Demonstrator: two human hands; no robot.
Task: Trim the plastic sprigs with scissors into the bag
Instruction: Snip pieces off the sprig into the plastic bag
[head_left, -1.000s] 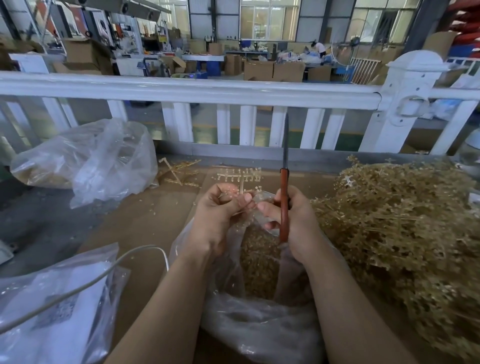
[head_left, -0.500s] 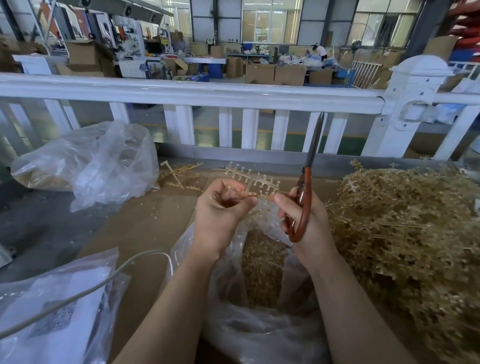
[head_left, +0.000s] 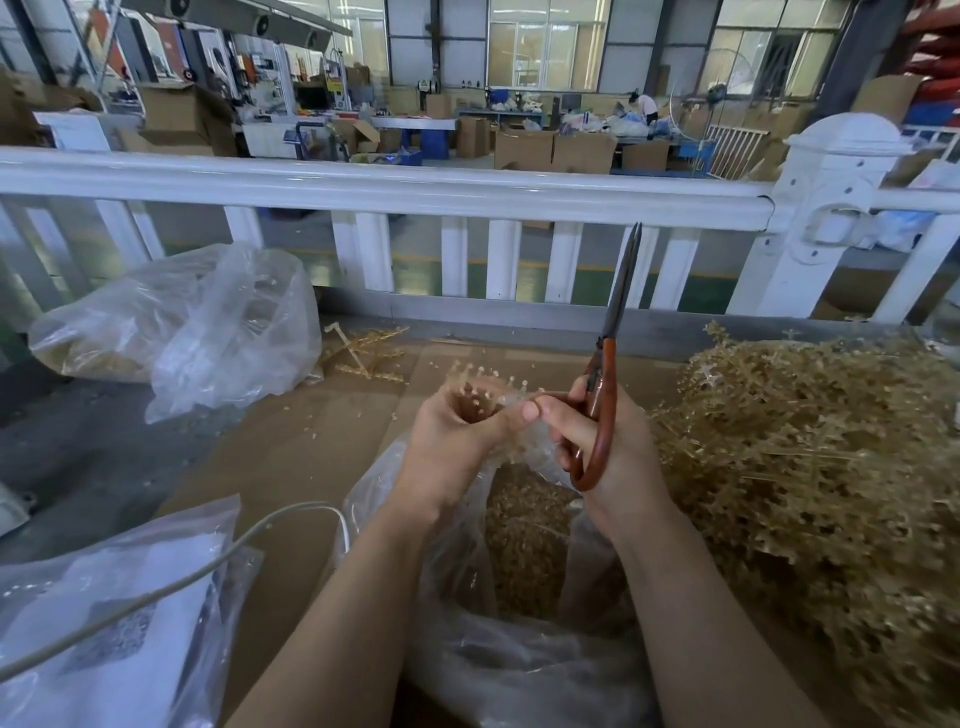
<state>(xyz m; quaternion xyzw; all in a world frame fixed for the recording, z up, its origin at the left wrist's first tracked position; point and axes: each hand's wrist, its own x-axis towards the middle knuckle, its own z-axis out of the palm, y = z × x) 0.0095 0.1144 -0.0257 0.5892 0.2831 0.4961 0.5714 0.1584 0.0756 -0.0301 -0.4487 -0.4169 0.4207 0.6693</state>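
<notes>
1. Plastic sprig (head_left: 480, 387) lies crosswise in the left hand (head_left: 451, 431), fingers curled round it, above the bag (head_left: 524, 525).
2. Right hand (head_left: 597, 441) grips the scissors (head_left: 605, 395), blades together, pointing up, just right of the sprig.

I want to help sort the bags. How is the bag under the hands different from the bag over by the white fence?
The bag under the hands stands open at the top, with golden bits showing inside; the bag by the fence lies slumped on its side. The bag under the hands sits close to the person, beside the big sprig pile; the bag by the fence is farther off, to the left. Both are clear, crinkly plastic.
</notes>
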